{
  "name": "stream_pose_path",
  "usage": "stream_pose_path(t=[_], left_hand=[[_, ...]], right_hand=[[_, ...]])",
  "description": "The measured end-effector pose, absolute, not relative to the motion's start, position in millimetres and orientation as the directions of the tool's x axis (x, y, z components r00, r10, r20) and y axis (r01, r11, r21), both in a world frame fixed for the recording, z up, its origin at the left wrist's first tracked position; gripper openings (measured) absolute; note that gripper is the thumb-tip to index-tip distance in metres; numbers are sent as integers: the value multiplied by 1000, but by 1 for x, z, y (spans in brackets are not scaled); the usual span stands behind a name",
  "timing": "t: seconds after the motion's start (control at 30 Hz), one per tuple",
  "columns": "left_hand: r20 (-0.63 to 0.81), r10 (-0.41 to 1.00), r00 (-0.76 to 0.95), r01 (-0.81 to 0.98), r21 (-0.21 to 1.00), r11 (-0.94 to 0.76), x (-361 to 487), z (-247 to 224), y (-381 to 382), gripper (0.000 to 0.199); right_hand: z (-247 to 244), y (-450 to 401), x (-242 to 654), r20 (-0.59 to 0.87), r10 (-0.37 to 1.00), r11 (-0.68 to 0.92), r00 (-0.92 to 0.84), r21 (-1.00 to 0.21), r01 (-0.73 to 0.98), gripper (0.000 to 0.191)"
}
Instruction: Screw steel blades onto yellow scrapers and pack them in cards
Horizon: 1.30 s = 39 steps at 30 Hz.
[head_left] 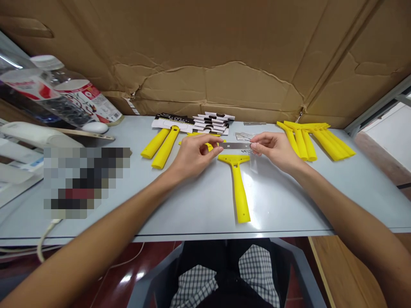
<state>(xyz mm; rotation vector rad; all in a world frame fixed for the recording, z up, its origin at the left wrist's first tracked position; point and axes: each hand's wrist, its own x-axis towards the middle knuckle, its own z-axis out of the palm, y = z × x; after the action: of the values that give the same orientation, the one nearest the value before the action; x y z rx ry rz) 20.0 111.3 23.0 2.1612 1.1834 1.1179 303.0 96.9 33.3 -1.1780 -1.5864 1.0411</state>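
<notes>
Between my hands a flat metal scraper blade [236, 146] with small holes is held level, one end in each hand. My left hand [196, 155] pinches its left end, and my right hand [272, 149] pinches the right end. Just below the blade a yellow scraper handle [239, 184] lies on the table, its wide head toward the blade. Several small screws [247, 152] are scattered by my right fingertips. Behind them lies a small pile of metal blades [244, 136]. Another yellow piece behind my left hand is partly hidden.
Several yellow handles [330, 145] lie at the right. Two more handles [165, 147] and stacked printed cards [213, 123] lie at back left. Plastic bottles [80, 98], a white device [41, 134] and a blurred dark object [86, 184] with a cable occupy the left. Cardboard [205, 51] stands behind the table [192, 209].
</notes>
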Motion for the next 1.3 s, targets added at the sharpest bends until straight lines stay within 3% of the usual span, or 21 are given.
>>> stream_pose_path(t=[0.17,0.33,0.53,0.67,0.77,0.87,0.97,1.1,1.3], left_hand=[[448,835,320,476,686,-550,21,23,110,7],[489,800,349,445,665,-600,21,24,107,10],[227,874,429,621,629,-468,21,25,108,50],[128,819,560,688,479,-545,19,22,110,46],[126,819,559,705,447,-550,19,21,112,36],[83,860,503,719,513,-470,20,25,113,21],[-21,916,401,689,666,-286,21,31,113,12],[-211,900,382,385,922,53,22,32,111,14],[-265,899,350,37,962,269,32,26,106,11]], right_hand=[[32,97,304,71,975,110,-212,-978,178,22],[29,98,306,16,975,46,-223,-990,133,23],[32,99,307,25,990,55,-141,-975,216,32],[32,99,308,20,992,48,-122,-973,227,32],[32,99,308,5,992,35,-125,-972,234,31],[32,99,307,18,993,46,-120,-972,232,31],[32,100,307,48,993,71,-104,-969,237,30],[31,98,304,43,996,59,-83,-977,203,36],[28,93,297,39,996,49,-78,-991,124,35]])
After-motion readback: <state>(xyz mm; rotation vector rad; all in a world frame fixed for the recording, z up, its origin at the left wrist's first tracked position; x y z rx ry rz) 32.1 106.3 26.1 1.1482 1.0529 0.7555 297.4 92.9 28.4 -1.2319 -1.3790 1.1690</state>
